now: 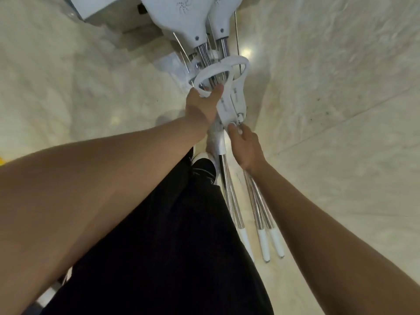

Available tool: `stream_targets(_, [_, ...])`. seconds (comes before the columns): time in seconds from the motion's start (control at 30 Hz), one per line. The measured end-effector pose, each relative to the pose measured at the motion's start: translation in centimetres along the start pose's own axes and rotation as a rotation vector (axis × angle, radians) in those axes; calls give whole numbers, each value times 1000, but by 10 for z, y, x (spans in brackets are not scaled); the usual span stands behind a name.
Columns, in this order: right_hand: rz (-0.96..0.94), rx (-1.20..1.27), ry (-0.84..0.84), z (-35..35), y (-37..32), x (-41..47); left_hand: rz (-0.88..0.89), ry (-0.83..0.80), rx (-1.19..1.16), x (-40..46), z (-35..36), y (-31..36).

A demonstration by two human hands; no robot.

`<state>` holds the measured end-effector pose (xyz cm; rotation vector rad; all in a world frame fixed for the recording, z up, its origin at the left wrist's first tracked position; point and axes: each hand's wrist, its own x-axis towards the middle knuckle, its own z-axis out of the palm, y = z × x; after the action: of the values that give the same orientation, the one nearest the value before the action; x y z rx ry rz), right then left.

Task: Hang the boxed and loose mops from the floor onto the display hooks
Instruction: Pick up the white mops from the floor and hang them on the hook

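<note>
Several loose mops with steel poles and white end caps lie bunched along the pale floor, pointing toward me. Their white plastic loop handles and wringer bodies sit between my hands. My left hand grips the rim of one white loop, thumb over it. Lower down, my right hand curls its fingers around the white body where the poles join. More white mop heads stand at the top of the view, by a metal display base.
A grey metal display base sits at the top left. Polished marble floor spreads on both sides. My dark trousers and a black-and-white shoe are directly below the mops. A yellow thing shows at the left edge.
</note>
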<state>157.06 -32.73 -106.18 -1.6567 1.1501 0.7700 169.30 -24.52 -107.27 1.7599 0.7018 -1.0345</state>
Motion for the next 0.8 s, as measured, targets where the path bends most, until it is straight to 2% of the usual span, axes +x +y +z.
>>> stream_targets(0.1, [34, -11, -45, -6, 0, 6, -55, -20, -106, -1, 2, -1])
stream_targets(0.27, [36, 6, -132, -3, 15, -14, -140, -53, -21, -28, -18, -1])
stream_targets(0.43, [97, 324, -197, 7, 12, -68, -187, -166, -56, -65, -39, 0])
stream_targets(0.5, [135, 306, -235, 10, 6, -93, -245, -217, -56, -82, -45, 4])
stream_targets(0.6, [102, 269, -138, 12, -12, -133, -364, -191, -149, -105, -51, 21])
stream_targets(0.67, [74, 229, -54, 5, -28, -163, -372, -170, -147, -129, -56, 38])
stream_targets(0.8, [154, 303, -50, -10, -49, -224, -343, -195, -99, -179, -71, 57])
